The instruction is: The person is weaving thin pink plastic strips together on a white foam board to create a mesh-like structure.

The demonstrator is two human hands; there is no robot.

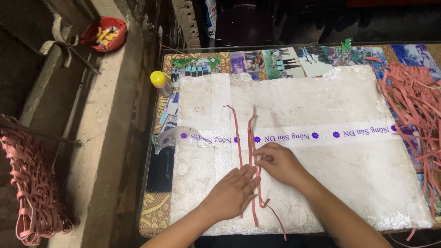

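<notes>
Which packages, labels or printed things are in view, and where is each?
White tape band with purple print: across the white foam board, beyond both hands.
Small yellow-capped bottle: at the board's far left corner.
Colour photographs: under the glass tabletop, far edge.

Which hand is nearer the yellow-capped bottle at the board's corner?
Left. The left hand lies flat on the red strips, below and right of the yellow-capped bottle; the right hand sits farther right.
</notes>
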